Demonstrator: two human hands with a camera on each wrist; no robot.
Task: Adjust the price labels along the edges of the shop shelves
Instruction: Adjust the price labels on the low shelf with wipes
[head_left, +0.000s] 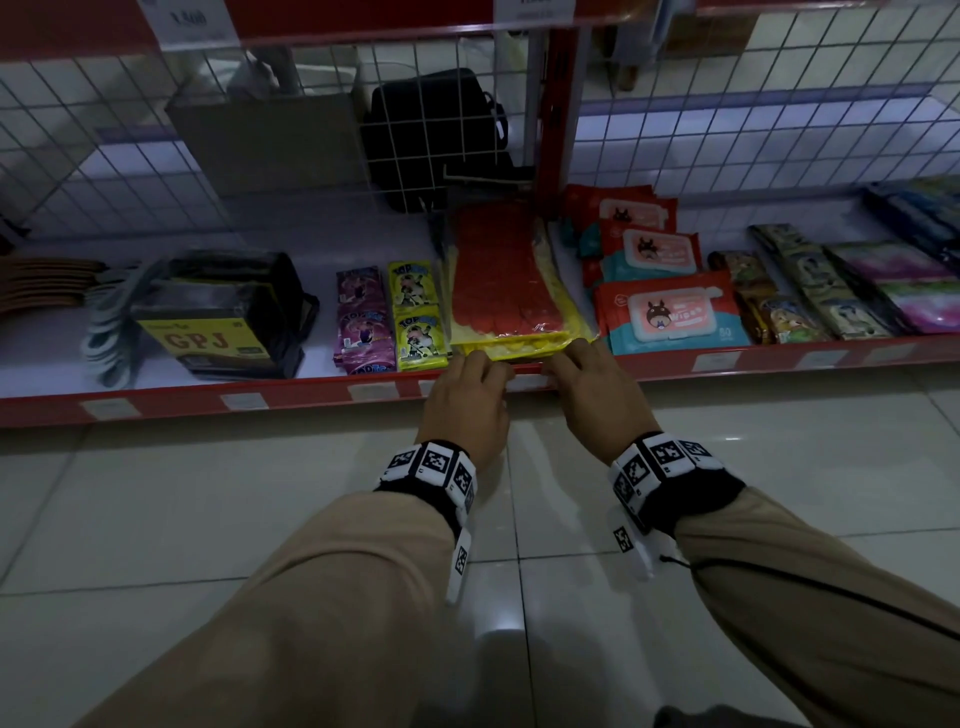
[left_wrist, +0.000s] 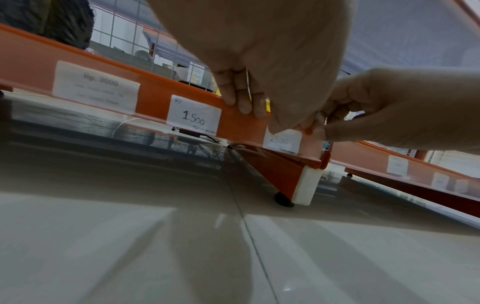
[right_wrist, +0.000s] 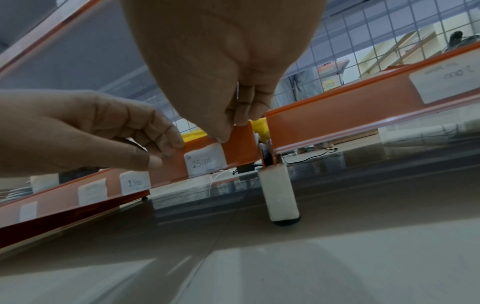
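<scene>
A red label strip (head_left: 311, 392) runs along the front edge of the bottom shelf. A white price label reading 25.000 (right_wrist: 205, 162) sits in it near the strip's right end, seen in the head view as the label (head_left: 527, 383) between my hands. My left hand (head_left: 493, 371) pinches the strip just left of that label, fingers (left_wrist: 241, 98) curled over the top edge and thumb on the front. My right hand (head_left: 563, 364) pinches it just to the right, fingers (right_wrist: 249, 111) behind the edge and thumb tip at the label's upper right corner.
More labels sit along the strip: 1.500 (left_wrist: 193, 116) and Rp 3000 (left_wrist: 96, 86). The shelf holds a red and yellow pack (head_left: 504, 280), wipes (head_left: 670, 312), sachets (head_left: 389, 317) and a GPJ box (head_left: 218, 317). A white shelf foot (right_wrist: 279, 195) stands on the tiled floor.
</scene>
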